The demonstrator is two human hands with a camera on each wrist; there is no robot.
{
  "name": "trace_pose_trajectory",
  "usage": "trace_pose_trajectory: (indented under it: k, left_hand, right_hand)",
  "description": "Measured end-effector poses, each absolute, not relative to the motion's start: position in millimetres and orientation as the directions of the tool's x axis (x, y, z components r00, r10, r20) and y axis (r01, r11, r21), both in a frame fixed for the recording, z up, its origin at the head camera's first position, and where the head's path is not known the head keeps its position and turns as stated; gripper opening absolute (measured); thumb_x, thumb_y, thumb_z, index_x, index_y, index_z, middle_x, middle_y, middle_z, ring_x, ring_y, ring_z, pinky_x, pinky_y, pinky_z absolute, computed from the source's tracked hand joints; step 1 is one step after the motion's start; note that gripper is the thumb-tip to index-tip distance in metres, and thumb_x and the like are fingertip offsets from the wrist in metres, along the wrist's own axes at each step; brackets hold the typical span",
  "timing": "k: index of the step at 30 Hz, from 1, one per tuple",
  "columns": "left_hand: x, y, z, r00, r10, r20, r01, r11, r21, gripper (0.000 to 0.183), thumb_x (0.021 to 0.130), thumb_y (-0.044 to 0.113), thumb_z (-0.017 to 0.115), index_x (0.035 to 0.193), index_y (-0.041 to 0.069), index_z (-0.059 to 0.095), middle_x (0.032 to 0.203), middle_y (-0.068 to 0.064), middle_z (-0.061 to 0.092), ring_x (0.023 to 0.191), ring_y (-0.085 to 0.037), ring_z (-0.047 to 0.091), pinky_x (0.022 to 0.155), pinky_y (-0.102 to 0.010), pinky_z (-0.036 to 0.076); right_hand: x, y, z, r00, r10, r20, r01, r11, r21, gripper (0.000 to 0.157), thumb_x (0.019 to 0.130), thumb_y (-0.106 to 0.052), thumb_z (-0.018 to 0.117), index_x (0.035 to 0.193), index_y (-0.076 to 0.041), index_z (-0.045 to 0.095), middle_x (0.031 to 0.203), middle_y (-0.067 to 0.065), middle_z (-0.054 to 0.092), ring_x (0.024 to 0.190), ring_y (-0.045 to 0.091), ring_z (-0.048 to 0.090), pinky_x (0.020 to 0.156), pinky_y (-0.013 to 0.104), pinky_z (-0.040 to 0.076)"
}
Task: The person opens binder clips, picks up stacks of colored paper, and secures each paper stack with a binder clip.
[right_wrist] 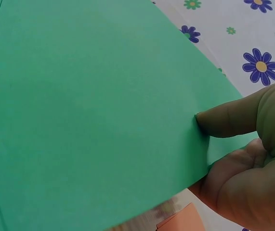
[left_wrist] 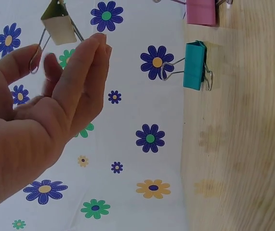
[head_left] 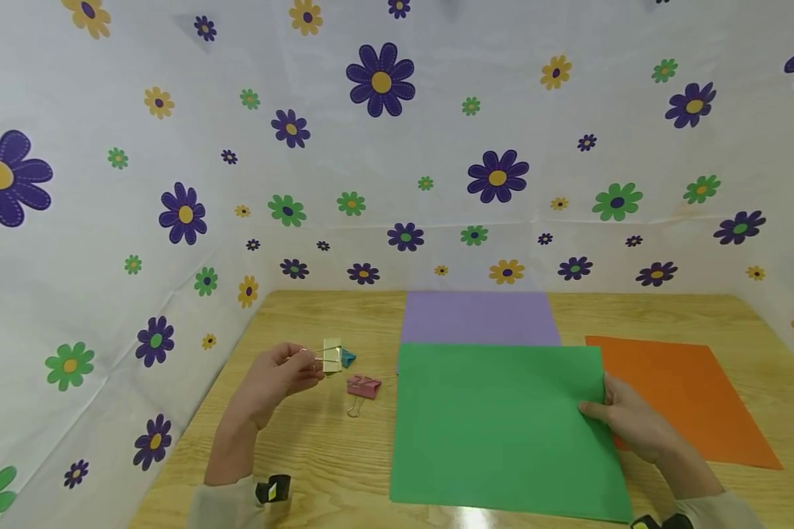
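Between thumb and fingers, my left hand (head_left: 274, 378) pinches a yellow binder clip (head_left: 332, 355) by its wire handles, held above the table. The same clip (left_wrist: 60, 29) shows at the top of the left wrist view. Just beyond it lie a teal binder clip (head_left: 348, 358) and a pink binder clip (head_left: 364, 386). My right hand (head_left: 635, 422) grips the right edge of several green paper sheets (head_left: 503, 426), thumb on top and fingers underneath. In the right wrist view the green sheets (right_wrist: 94, 110) fan slightly at the far edge.
Purple paper (head_left: 479, 317) lies behind the green sheets, partly covered by them. Orange paper (head_left: 695, 397) rests on the wooden table (head_left: 317, 470) at the right. A white flower-printed sheet (head_left: 437, 154) hangs around the back and sides.
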State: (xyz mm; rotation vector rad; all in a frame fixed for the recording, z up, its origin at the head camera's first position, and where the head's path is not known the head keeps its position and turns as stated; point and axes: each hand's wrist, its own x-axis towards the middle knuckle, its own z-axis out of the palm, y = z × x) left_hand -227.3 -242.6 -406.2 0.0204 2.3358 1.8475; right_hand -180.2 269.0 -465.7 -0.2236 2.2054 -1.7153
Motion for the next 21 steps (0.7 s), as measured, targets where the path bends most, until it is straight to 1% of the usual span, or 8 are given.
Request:
trace_pose_trajectory:
  k: [4,6,10,12,17,21]
  left_hand:
    - [-226.9,-241.4,-406.7,-0.985,0.127,-0.116,-0.081,0.252,0.964,0.027,0.107,0.018,0.045,0.105,-0.006,0.057,0.096,-0.009,0.063,0.09,-0.016,0.068,0.083,-0.026,0.057]
    - [-225.9,-240.8,-405.4,-0.984,0.138,-0.111,-0.069,0.278,0.958,0.027,0.107,0.018,0.044,0.103,-0.004,0.058,0.096,-0.008,0.063,0.092,-0.017,0.067,0.083,-0.026,0.057]
    - [-223.7,-238.3,-401.8,-0.983,0.152,-0.104,-0.051,0.32,0.946,0.029,0.108,0.02,0.043,0.105,-0.004,0.058,0.1,-0.01,0.063,0.093,-0.017,0.064,0.084,-0.026,0.055]
    - [-222.9,-236.6,-400.1,-0.983,0.154,-0.103,-0.049,0.325,0.945,0.029,0.108,0.02,0.043,0.106,-0.005,0.057,0.102,-0.01,0.063,0.093,-0.015,0.063,0.085,-0.026,0.055]
    - [-221.9,-233.3,-398.0,-0.983,0.153,-0.104,-0.051,0.314,0.948,0.031,0.108,0.021,0.041,0.108,-0.006,0.056,0.1,-0.008,0.062,0.091,-0.013,0.062,0.085,-0.026,0.054]
    - [-222.5,-230.9,-398.4,-0.983,0.148,-0.106,-0.056,0.308,0.95,0.033,0.109,0.022,0.039,0.111,-0.006,0.056,0.096,-0.005,0.06,0.089,-0.014,0.062,0.084,-0.026,0.055]
  right_hand:
    - [-180.5,270.1,-465.8,-0.927,-0.339,-0.162,0.084,0.235,-0.968,0.065,0.102,-0.002,0.048,0.148,0.016,0.005,0.145,0.045,0.026,0.122,0.045,0.051,0.09,0.046,0.055]
    - [-180.5,270.2,-465.4,-0.927,-0.34,-0.16,0.083,0.229,-0.97,0.065,0.102,-0.001,0.047,0.148,0.016,0.005,0.144,0.045,0.027,0.121,0.044,0.052,0.089,0.045,0.055]
    - [-180.2,270.5,-464.2,-0.93,-0.33,-0.162,0.085,0.236,-0.968,0.066,0.102,-0.001,0.047,0.148,0.016,0.004,0.145,0.045,0.025,0.121,0.044,0.052,0.089,0.046,0.055]
    - [-180.1,270.6,-463.6,-0.932,-0.322,-0.167,0.089,0.241,-0.966,0.066,0.101,-0.001,0.047,0.148,0.017,0.004,0.145,0.045,0.025,0.12,0.044,0.053,0.089,0.047,0.055]
    - [-179.6,271.7,-461.2,-0.932,-0.315,-0.18,0.11,0.227,-0.968,0.066,0.102,-0.001,0.046,0.148,0.017,0.003,0.143,0.046,0.027,0.114,0.04,0.058,0.086,0.048,0.056]
    - [-179.4,272.5,-459.9,-0.926,-0.331,-0.18,0.117,0.204,-0.972,0.067,0.102,-0.001,0.046,0.148,0.016,0.0,0.142,0.047,0.027,0.112,0.038,0.06,0.085,0.048,0.057]
